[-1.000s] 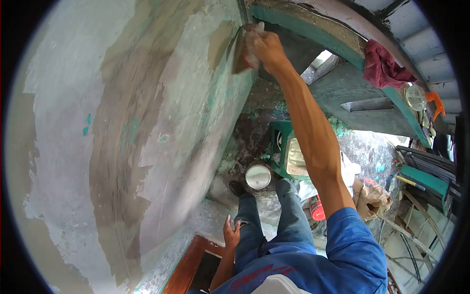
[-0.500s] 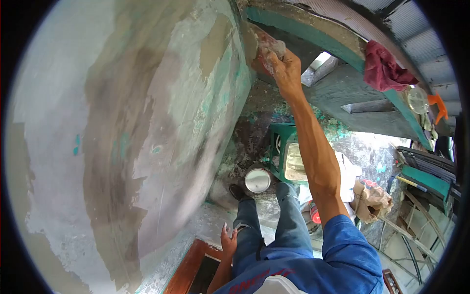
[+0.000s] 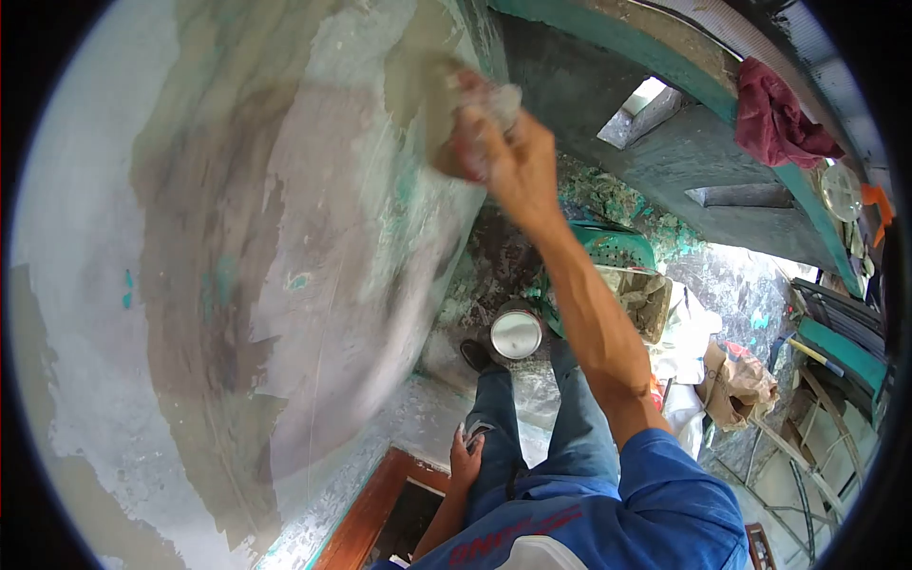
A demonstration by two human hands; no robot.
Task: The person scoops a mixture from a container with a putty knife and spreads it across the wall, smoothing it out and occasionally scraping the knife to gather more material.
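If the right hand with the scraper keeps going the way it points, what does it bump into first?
The right hand is already pressing the scraper toward the patchy wall, so the wall comes first. The blade looks to be touching it, though motion blur makes that hard to confirm.

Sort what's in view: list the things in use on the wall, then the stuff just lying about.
In use:
right hand
putty knife
wall

Lying about:
tin can
red cloth
paper bag
left hand, resting on the thigh

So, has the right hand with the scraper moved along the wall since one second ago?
Yes. The right hand has come down the patched plaster wall, away from the teal beam toward the round metal can.
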